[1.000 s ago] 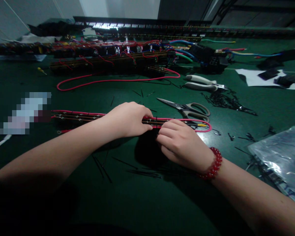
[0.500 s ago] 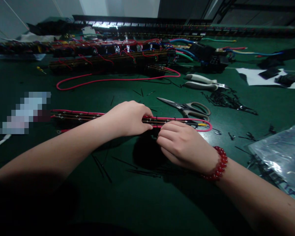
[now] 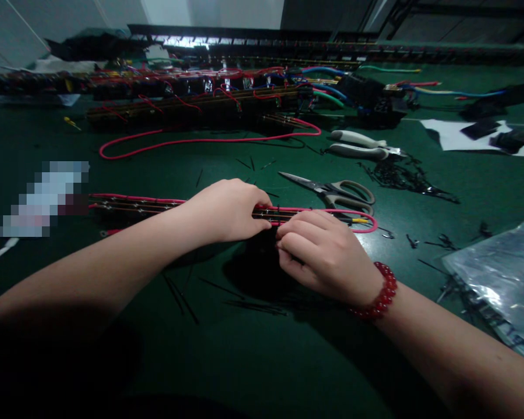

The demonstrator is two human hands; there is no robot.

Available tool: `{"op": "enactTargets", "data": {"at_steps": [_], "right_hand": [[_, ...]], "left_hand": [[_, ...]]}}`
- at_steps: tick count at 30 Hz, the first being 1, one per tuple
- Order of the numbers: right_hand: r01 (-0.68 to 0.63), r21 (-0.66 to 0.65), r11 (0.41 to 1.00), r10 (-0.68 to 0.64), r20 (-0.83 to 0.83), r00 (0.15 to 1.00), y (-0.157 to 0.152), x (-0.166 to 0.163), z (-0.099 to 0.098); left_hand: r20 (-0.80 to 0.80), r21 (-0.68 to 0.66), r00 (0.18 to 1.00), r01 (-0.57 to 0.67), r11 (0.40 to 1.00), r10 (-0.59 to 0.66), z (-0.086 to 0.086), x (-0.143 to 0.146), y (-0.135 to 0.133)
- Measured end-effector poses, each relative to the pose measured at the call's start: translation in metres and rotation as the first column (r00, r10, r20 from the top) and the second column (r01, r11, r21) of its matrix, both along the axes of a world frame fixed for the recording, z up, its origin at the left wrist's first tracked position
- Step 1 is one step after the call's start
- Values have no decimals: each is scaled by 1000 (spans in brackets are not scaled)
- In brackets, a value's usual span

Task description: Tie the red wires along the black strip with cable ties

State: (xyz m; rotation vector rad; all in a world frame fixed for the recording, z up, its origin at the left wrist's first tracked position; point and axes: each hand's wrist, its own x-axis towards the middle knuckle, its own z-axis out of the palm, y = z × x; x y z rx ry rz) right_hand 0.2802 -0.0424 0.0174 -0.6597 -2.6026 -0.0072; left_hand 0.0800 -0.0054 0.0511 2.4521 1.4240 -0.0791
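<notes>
A long, narrow wired assembly [image 3: 135, 207] with red cable along its edges lies across the green table. My left hand [image 3: 227, 209] grips it from above near its middle, thumb and fingers on opposite edges. My right hand [image 3: 323, 250], with a red bead bracelet on the wrist, is closed at the assembly's near edge. What its fingertips pinch is hidden, though a black cable tie [image 3: 279, 214] crosses the assembly just beside them. The red cable [image 3: 369, 227] loops round at the right end, next to a yellow-tipped lead.
Scissors [image 3: 340, 193] lie just behind the assembly, with grey-handled pliers [image 3: 360, 145] farther back. Loose black cable ties [image 3: 255, 307] are scattered in front. A clear plastic bag [image 3: 502, 279] sits at right. More wired assemblies [image 3: 192, 110] fill the back.
My right hand has shifted slightly left and turned a little, its fingers still closed at the near edge. My left hand has stayed in place on the assembly.
</notes>
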Motion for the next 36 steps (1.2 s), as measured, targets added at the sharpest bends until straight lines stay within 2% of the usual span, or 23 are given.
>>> {"op": "enactTargets", "data": {"at_steps": [6,10,19,25,30,36], "right_hand": [[244,-135,960,-260,-120,958,-5,1,1],[300,-156,941,-318,-113,941,-6,2,2],[199,50,979,-198,-22,980,-6,1,3],[123,65,990,-125,20,992,-8,2,4],[26,104,994,-40,135,990,-8,4,6],[8,72,997,-21,180,984,-7,4,5]], "left_hand": [[-4,-30,1000,-15,999,15,2,1,0],[-2,-23,1000,-20,1000,20,3,1,0],[-6,-9,1000,-8,1000,8,0,0,1],[8,2,1000,-2,1000,2,0,-1,1],[3,-5,1000,-8,1000,8,-1,-1,2],[5,-2,1000,-21,1000,21,-2,-1,2]]}}
